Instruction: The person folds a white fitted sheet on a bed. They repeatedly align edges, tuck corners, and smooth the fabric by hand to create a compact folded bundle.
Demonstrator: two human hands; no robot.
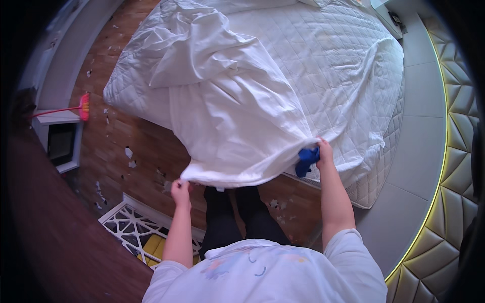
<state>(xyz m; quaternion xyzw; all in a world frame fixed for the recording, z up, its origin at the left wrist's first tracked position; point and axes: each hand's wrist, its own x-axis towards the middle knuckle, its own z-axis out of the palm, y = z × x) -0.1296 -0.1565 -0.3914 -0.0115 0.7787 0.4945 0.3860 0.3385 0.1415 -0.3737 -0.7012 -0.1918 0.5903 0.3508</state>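
A white bed sheet (pixel 242 113) is stretched between my two hands, its near edge sagging in front of my legs. At the left end of that edge, my left hand (pixel 181 194) pinches a corner. My right hand (pixel 325 153) grips the edge farther right, over the mattress. A crumpled blue cloth (pixel 306 161) hangs beside the right hand; whether the fingers hold it too I cannot tell. The far part of the sheet lies bunched on the bed. Under it is a mattress with a quilted white cover (pixel 322 49), rumpled along the right side.
Torn white scraps (pixel 129 152) litter the wooden floor (pixel 144 142). A pink broom (pixel 84 107) leans by a white cabinet (pixel 58 118) at left. Below stands a white lattice panel (pixel 130 223). A padded gold wall (pixel 460 128) with a light strip borders the right side.
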